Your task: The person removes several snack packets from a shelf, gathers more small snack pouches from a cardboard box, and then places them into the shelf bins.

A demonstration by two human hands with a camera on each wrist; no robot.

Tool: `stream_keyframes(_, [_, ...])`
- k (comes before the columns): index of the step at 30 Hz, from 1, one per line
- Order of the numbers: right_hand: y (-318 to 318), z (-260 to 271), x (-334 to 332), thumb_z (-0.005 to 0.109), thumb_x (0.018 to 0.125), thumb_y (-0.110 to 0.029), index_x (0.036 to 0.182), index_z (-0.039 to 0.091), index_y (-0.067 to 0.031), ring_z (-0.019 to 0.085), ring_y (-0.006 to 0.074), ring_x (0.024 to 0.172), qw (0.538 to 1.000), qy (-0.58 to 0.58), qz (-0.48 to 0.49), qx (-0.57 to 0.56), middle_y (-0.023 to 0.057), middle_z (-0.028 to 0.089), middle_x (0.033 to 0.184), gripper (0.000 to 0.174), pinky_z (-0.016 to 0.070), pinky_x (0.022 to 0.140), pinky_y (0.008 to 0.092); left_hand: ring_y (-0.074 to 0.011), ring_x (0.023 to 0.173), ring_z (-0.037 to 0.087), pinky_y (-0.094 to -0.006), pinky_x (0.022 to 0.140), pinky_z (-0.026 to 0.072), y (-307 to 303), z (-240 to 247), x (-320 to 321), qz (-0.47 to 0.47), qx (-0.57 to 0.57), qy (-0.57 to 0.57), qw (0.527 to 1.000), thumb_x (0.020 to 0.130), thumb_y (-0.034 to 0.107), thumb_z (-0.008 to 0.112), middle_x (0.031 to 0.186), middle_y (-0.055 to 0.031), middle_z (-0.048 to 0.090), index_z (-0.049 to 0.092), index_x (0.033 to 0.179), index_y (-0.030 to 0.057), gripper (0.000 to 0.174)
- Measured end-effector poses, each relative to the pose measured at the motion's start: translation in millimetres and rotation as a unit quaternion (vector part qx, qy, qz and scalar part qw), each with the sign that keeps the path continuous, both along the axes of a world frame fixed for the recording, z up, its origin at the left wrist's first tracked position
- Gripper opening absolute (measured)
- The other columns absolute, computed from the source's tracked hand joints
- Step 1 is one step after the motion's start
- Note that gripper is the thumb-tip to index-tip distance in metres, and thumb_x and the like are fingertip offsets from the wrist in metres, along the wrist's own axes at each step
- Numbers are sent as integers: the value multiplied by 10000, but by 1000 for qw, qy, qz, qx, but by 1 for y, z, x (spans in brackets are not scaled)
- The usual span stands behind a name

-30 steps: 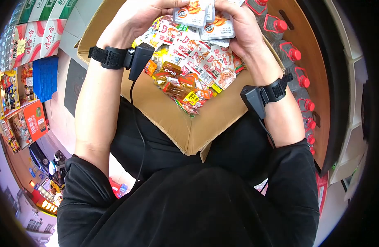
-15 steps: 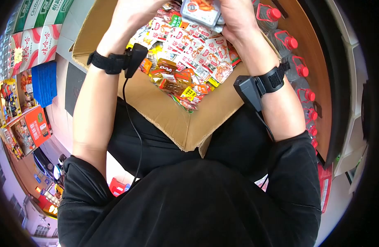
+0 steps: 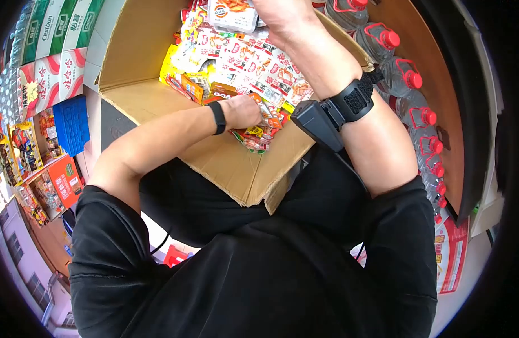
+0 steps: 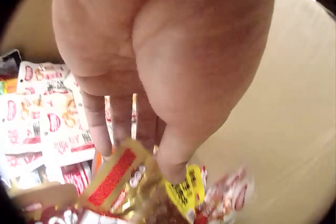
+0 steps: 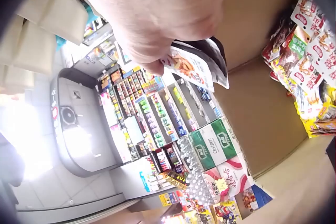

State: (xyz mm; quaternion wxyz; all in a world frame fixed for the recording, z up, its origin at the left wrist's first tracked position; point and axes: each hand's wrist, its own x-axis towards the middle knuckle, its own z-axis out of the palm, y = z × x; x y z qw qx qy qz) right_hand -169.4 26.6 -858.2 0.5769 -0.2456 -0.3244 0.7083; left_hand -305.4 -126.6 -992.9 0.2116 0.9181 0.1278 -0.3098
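In the head view, my left hand (image 3: 244, 111) is low in the cardboard box (image 3: 141, 98), over the brown and orange packets. The left wrist view has its thumb and fingers around a gold-brown packet (image 4: 123, 174), fingertips partly hidden behind it; a yellow label (image 4: 186, 192) lies by the thumb. Higher up, my right hand (image 3: 287, 19) holds white packets with a food picture (image 3: 232, 16) above the box's contents. Seen from the right wrist, that hand (image 5: 152, 19) pinches a small stack of these packets (image 5: 191, 69). White-and-red packets (image 3: 242, 59) fill the box's middle.
Large bottles with red caps (image 3: 383, 42) line the right side beside a brown wooden surface (image 3: 440, 73). Green-and-white cartons (image 3: 62, 28) and a blue crate (image 3: 72, 125) stand at the left. The box's near corner (image 3: 248, 194) lies between the person's legs.
My left hand has left the white packets and come down into the brown and orange ones. My right hand has shifted left, still holding the white packets.
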Motion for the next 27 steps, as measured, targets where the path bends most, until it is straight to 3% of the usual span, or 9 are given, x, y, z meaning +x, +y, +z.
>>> stream_keyframes(3, [0, 1, 5, 794, 903, -45, 1156, 681, -7, 693, 125, 829, 1000, 0, -11, 11, 39, 725, 983, 280, 568, 738, 280, -278, 830, 772, -417, 719, 619, 4, -22, -39, -9, 29, -40, 999, 914, 164, 640, 890, -84, 773, 778, 862, 119, 155])
stream_keyframes(7, [0, 3, 11, 794, 901, -42, 1149, 685, 4, 704, 139, 797, 998, 56, 36, -23, 55, 732, 960, 275, 580, 703, 291, -330, 850, 767, -439, 735, 613, 6, -24, -61, 83, -18, 19, 996, 901, 169, 664, 861, -137, 767, 780, 873, 96, 140])
stream_keyframes(9, [4, 0, 9, 792, 900, -38, 1138, 685, 12, 713, 162, 750, 1000, -5, 0, 5, 71, 732, 929, 265, 594, 662, 303, -345, 862, 762, -469, 746, 602, -2, -29, -68, 101, -127, 108, 981, 872, 184, 664, 880, -162, 762, 767, 874, 81, 146])
stream_keyframes(12, [5, -3, 9, 792, 899, -35, 1124, 682, 19, 718, 173, 730, 999, 32, 32, -10, 74, 727, 889, 256, 601, 642, 308, -346, 864, 763, -465, 768, 599, 4, -26, -59, 156, -113, 145, 970, 876, 172, 658, 883, -175, 764, 762, 891, 77, 142])
stream_keyframes(13, [4, -3, 8, 792, 899, -35, 1124, 682, 19, 718, 173, 730, 999, 33, 31, -11, 74, 727, 889, 256, 601, 642, 308, -392, 847, 754, -482, 758, 604, 11, -34, -62, 192, -125, 56, 972, 881, 119, 645, 863, -218, 755, 750, 853, 31, 140])
stream_keyframes(16, [2, 1, 6, 787, 899, -30, 1097, 677, 22, 720, 190, 695, 999, 27, 15, -18, 86, 723, 860, 233, 601, 619, 320, -375, 930, 754, -480, 781, 609, 17, -45, -45, 303, 80, -69, 947, 911, 80, 592, 999, -200, 758, 686, 1096, 4, 221])
stream_keyframes(19, [0, 2, 6, 780, 898, -23, 1072, 670, 22, 717, 207, 661, 996, 59, 58, -32, 104, 717, 833, 211, 601, 590, 338, -362, 963, 741, -470, 794, 607, 20, -68, -35, 269, 29, 31, 962, 867, 195, 718, 1097, -177, 718, 635, 1091, 23, 294])
stream_keyframes(22, [-1, 2, 5, 773, 898, -15, 1056, 663, 20, 708, 219, 628, 996, 60, 60, -28, 112, 710, 815, 196, 596, 564, 350, -361, 932, 746, -463, 782, 611, 13, -70, -33, 240, 56, -15, 969, 845, 228, 752, 1064, -166, 721, 645, 1092, 22, 338])
stream_keyframes(27, [-2, -1, 3, 782, 887, -10, 1057, 666, 15, 705, 208, 633, 996, 74, 44, -15, 97, 710, 821, 207, 587, 562, 343, -340, 1083, 700, -469, 879, 590, 14, -55, -36, 220, 9, -44, 974, 818, 238, 782, 1132, -143, 704, 659, 1144, 23, 409])
